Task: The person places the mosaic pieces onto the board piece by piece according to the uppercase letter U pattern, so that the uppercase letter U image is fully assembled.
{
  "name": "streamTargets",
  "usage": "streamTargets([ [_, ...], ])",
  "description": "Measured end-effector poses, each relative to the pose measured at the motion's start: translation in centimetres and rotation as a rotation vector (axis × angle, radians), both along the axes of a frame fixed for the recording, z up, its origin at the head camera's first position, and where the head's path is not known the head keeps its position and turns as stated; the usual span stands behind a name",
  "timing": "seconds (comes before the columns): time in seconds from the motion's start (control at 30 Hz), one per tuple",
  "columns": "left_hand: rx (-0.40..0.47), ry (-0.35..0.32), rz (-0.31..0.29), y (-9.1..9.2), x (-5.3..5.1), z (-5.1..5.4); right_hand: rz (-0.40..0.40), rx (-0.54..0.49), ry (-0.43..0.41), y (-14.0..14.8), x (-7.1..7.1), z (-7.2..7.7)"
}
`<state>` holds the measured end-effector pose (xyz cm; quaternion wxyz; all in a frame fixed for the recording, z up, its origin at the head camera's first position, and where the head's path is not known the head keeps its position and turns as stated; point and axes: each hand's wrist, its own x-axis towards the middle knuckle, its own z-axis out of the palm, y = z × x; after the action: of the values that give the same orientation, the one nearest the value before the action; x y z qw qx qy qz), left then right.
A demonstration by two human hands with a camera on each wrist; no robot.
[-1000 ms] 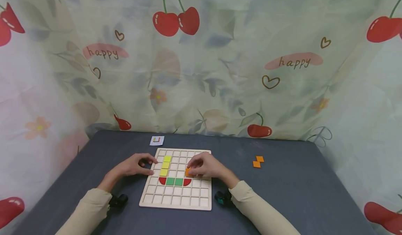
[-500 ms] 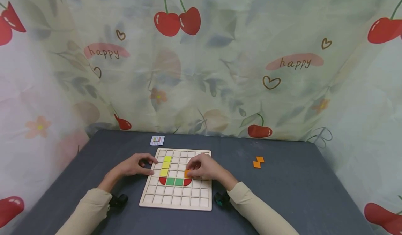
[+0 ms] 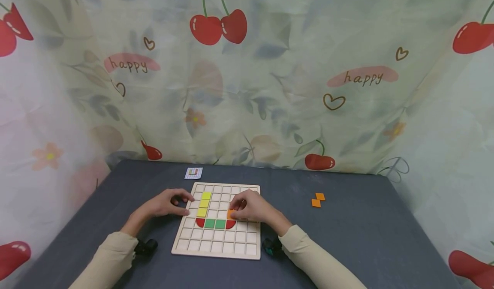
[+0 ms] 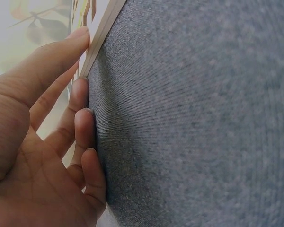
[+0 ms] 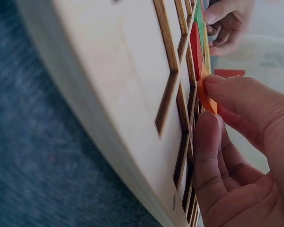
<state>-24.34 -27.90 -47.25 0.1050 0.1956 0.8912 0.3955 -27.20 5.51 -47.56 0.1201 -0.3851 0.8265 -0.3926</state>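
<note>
A pale wooden grid board [image 3: 214, 248] lies on the dark table. My right hand [image 3: 252, 205] pinches an orange square tile [image 5: 207, 90] between thumb and fingers. The tile is tilted in the right wrist view, low over a cell just above the right red quarter-round tile [image 3: 230, 224]. Two green tiles [image 3: 209, 224] sit between that one and the left red quarter-round tile [image 3: 200, 223]. Three yellow tiles [image 3: 204, 203] form a column above the left red one. My left hand [image 3: 164, 202] rests at the board's left edge, thumb and fingertips touching it, fingers loosely bent.
Two orange tiles [image 3: 316, 203] lie on the table to the right. Beyond the board's far left corner is a small card [image 3: 193, 173] printed with a coloured grid pattern. A patterned curtain [image 3: 270, 87] encloses the back and sides of the table [image 3: 366, 237].
The right hand has shifted very slightly left with the orange tile, which now sits a little closer to the red quarter-round. The left hand and the board stay in place.
</note>
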Motion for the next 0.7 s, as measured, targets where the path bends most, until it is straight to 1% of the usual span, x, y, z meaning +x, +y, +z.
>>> streamTargets([
  [0.3, 0.012, -0.005, -0.005, 0.16, 0.23, 0.15, 0.003, -0.009, -0.006, 0.02, 0.04, -0.08],
  [0.5, -0.006, -0.002, 0.005, 0.15, 0.19, 0.10, 0.002, -0.027, -0.028, 0.21, -0.09, -0.20],
  [0.7, -0.023, 0.018, 0.004, 0.01, 0.17, 0.07, 0.035, -0.067, -0.059, 0.72, -0.23, -0.07],
])
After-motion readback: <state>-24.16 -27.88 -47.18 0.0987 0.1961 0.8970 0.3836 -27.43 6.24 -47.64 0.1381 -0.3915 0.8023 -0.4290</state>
